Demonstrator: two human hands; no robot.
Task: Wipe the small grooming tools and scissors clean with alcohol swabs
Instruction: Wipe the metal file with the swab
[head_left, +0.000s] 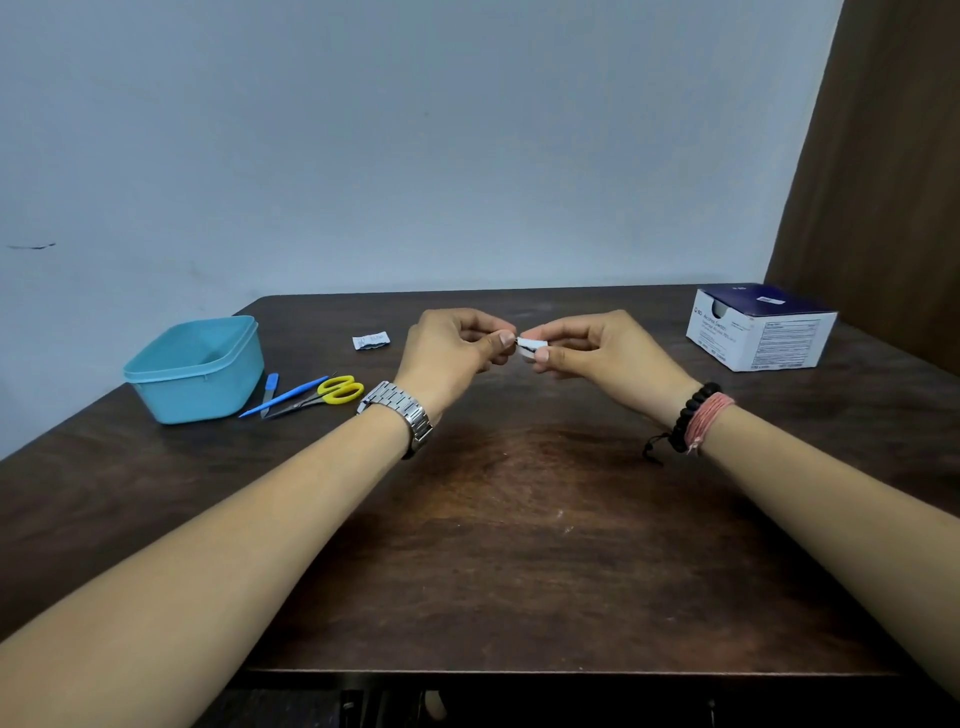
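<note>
Both hands meet above the middle of the dark wooden table (519, 545). My left hand (452, 348) and my right hand (597, 348) pinch the same small white alcohol swab packet (530, 347) from either side; a dark gap shows along its edge. Left of my hands lie yellow-handled scissors (332, 393), a thin blue tool (285, 397) and a short blue-handled tool (269, 391). A crumpled white swab wrapper (371, 340) lies on the table beyond them.
A light blue plastic tub (195, 371) stands at the left, beside the tools. A blue-and-white box of alcohol swabs (758, 332) sits at the back right corner. A pale wall rises behind the table and a brown curtain hangs at the right.
</note>
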